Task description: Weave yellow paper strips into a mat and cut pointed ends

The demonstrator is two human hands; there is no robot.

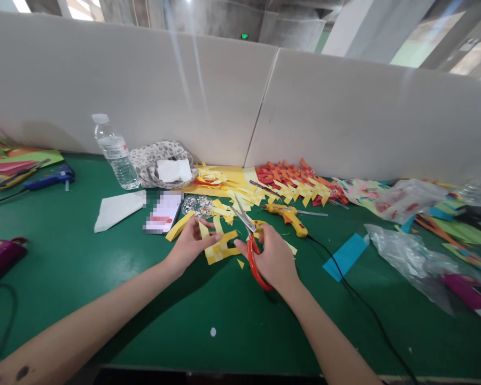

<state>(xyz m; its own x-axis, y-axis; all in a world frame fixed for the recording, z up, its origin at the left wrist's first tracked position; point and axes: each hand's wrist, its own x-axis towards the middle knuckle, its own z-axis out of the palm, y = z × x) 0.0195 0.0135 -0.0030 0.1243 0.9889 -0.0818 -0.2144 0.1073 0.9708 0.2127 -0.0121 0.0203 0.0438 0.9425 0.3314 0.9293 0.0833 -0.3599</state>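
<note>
Bare left forearm and right forearm reach up from the lower corners, with a small white dot on the green desk between them, at bottom centre. At mid-frame, the left hand pinches a woven yellow paper piece between thumb and fingers, its loose strips sticking out. Beside it, the right hand is curled around the red handles of scissors, whose blades point to the upper left, slightly parted; whether the right thumb touches the paper is hard to tell. One small yellow scrap lies just below the piece. Left of the left hand are a yellow strip and a partly pixelated phone; above are a round clear dish of small bits and yellow cuttings. Right of the scissors lie a yellow glue gun and a blue paper rectangle. Farther out, red-orange woven pieces sit at upper centre-right, a crumpled plastic bag at right, a water bottle at upper left, and a blue glue gun at far left.
</note>
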